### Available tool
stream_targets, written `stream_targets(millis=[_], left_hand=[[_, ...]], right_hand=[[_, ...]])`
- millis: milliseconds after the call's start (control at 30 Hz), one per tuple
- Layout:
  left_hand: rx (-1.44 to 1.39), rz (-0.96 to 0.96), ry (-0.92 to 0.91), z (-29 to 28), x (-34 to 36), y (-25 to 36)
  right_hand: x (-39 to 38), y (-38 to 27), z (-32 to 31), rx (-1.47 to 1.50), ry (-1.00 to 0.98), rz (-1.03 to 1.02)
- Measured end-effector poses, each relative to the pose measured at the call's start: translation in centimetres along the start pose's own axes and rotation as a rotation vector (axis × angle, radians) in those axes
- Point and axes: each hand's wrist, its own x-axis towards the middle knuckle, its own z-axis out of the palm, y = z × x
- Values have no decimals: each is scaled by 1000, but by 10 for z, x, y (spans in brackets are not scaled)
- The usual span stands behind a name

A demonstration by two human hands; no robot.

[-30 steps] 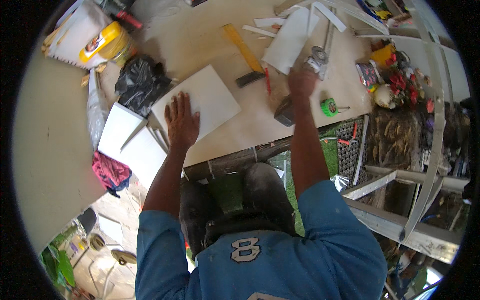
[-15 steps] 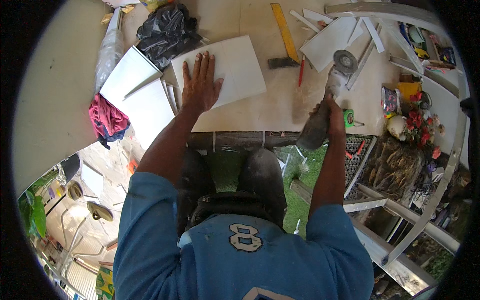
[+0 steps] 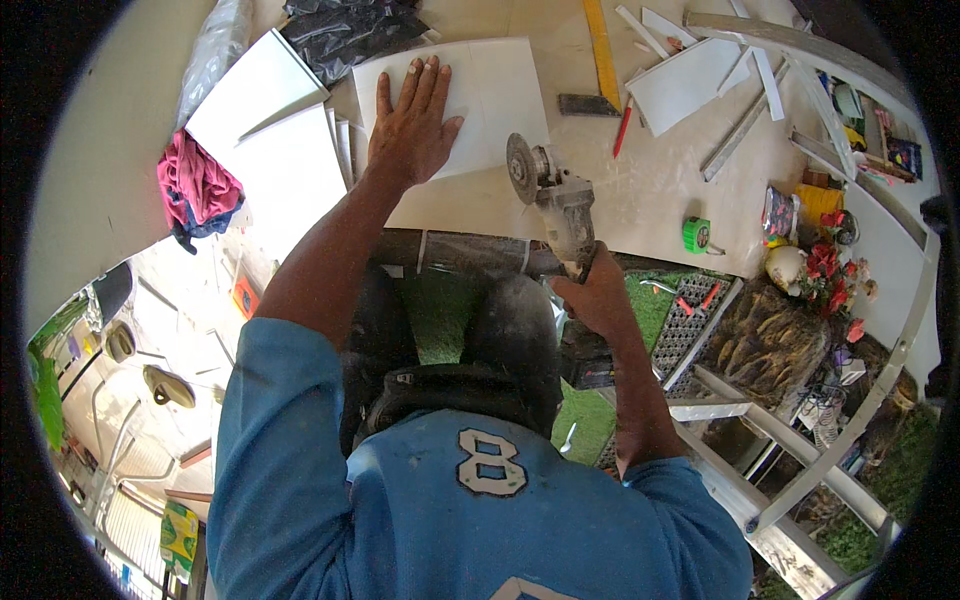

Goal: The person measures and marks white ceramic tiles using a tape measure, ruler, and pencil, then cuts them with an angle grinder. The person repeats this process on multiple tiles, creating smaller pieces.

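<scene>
My left hand (image 3: 413,128) lies with fingers spread and pressed flat on a square white sheet (image 3: 495,100), possibly a tile, on the pale tabletop (image 3: 640,195). My right hand (image 3: 595,287) grips an angle grinder (image 3: 565,210) near the table's front edge; its disc (image 3: 522,168) points up toward the sheet's lower right corner, at a slight distance from my left hand. More white sheets (image 3: 290,170) lie overlapping at the left. A yellow square with a black stock (image 3: 598,55) and a red pencil (image 3: 622,130) lie beyond the grinder.
Black plastic (image 3: 350,30) and pink cloth (image 3: 195,180) lie at the left. A green tape measure (image 3: 697,234), offcuts (image 3: 680,85), a metal bar (image 3: 735,140) and red flowers (image 3: 825,265) are on the right. A metal ladder-like frame (image 3: 800,450) stands at the lower right.
My right hand has lifted the grinder from the table and swung it toward me and left, disc toward the sheet. My left hand stays spread on the sheet; the view has shifted.
</scene>
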Motion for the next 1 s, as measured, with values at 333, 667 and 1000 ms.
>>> stream_targets(millis=[333, 667, 1000], left_hand=[[-37, 16, 91, 3, -1, -2], [2, -3, 5, 0, -1, 0], [-41, 4, 63, 5, -2, -2]], right_hand=[[0, -8, 14, -76, 48, 41], [3, -7, 13, -4, -45, 135], [6, 2, 18, -33, -25, 99]])
